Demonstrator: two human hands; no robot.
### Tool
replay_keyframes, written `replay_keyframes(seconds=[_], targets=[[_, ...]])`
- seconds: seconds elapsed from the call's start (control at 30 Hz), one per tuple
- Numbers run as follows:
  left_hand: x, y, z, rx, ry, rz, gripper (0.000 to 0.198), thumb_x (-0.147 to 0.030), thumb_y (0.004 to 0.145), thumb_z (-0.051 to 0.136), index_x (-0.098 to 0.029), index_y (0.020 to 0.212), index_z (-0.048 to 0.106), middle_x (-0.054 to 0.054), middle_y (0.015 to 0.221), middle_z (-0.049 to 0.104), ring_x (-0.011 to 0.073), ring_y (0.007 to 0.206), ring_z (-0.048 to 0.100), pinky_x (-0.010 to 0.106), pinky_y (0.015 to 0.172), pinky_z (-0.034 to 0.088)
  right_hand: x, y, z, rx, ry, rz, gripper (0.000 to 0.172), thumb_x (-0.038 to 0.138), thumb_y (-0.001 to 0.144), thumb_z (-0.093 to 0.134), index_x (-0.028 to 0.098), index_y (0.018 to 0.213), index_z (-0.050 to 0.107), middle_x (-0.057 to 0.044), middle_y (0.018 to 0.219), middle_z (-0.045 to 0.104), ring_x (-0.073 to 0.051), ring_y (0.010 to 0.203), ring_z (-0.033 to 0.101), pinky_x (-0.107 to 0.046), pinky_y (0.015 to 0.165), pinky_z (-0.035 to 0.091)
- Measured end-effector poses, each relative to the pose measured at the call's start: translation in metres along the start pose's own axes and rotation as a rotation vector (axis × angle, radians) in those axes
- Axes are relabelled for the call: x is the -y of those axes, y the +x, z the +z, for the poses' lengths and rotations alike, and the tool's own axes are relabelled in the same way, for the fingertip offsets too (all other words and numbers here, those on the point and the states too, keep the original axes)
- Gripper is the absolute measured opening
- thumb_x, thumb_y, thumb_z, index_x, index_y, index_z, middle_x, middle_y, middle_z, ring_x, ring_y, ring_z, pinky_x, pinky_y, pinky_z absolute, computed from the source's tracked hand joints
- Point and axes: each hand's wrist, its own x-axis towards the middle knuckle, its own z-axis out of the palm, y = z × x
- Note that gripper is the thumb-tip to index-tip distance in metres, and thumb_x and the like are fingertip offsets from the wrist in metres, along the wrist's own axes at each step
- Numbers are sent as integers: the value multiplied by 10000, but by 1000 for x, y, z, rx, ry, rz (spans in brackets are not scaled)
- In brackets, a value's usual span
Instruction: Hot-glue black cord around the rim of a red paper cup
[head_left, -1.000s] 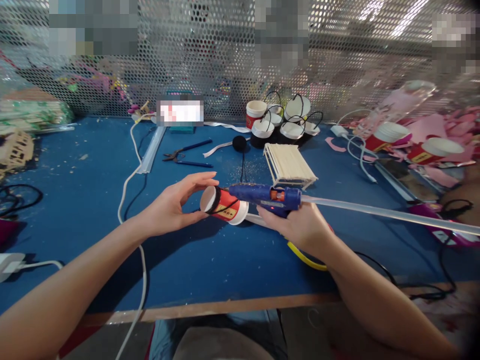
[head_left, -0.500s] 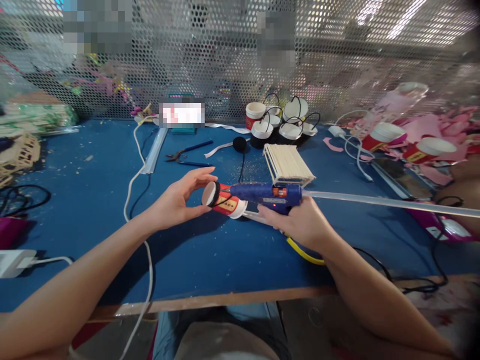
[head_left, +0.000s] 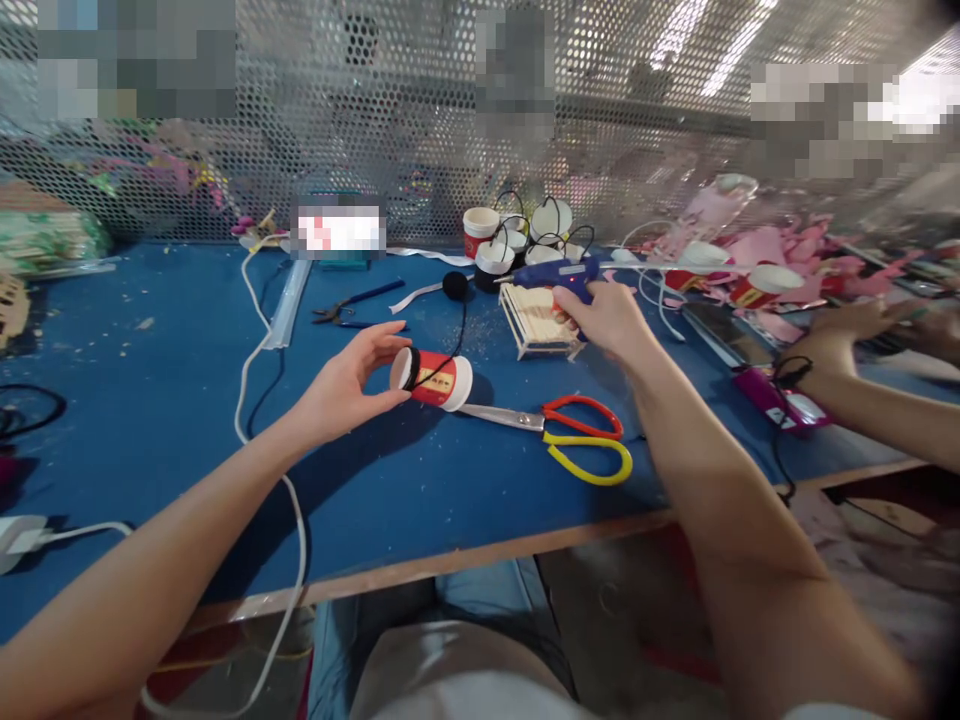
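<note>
One cup, one glue gun, one scissors

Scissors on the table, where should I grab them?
Take the scissors by the red and yellow loop handles, coming from the right and from above. They lie flat on the blue table with the loops pointing right, toward the edge, and the blades point left under the cup held in the left hand. So the handle end is safest, probably.
</note>
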Motion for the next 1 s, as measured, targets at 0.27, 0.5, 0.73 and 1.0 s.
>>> replay_keyframes(seconds=[0.27, 0.5, 0.73, 1.0], targets=[[-6, 0, 0, 5, 17, 20, 705, -201, 710, 707, -224, 1330, 373, 105, 1238, 544, 223, 1161, 547, 456, 1064, 391, -15, 14, 22, -61, -431, 89, 381, 463, 786, 570, 98, 810, 677, -188, 865, 651, -317, 886, 588, -420, 724, 451], [-13, -1, -1, 9, -29, 8, 703, -214, 677, 743, -239, 1305, 429, 82, 1149, 590, 227, 1103, 573, 441, 1031, 412, 49, -50, 29, 290, 170, -614, 232, 363, 849, 558, 183, 955, 657, -71, 1000, 657, -184, 920, 588, -327, 803, 448], [-18, -3, -4, 184, -159, -51, 643, -203, 674, 763, -226, 1259, 497, 87, 1132, 602, 221, 1080, 585, 434, 1025, 413, 73, -88, 38, 482, 226, -747, 90, 240, 817, 621, 173, 781, 574, -33, 855, 593, -152, 849, 526, -289, 789, 412], [-18, -5, -2, 265, -156, -41, 571, -188, 695, 745, -220, 1226, 539, 97, 1183, 598, 230, 1111, 570, 436, 1033, 414, 75, -102, 27, 409, 243, -678, 78, 223, 878, 509, 189, 808, 516, -8, 793, 594, -125, 740, 536, -262, 705, 415]])
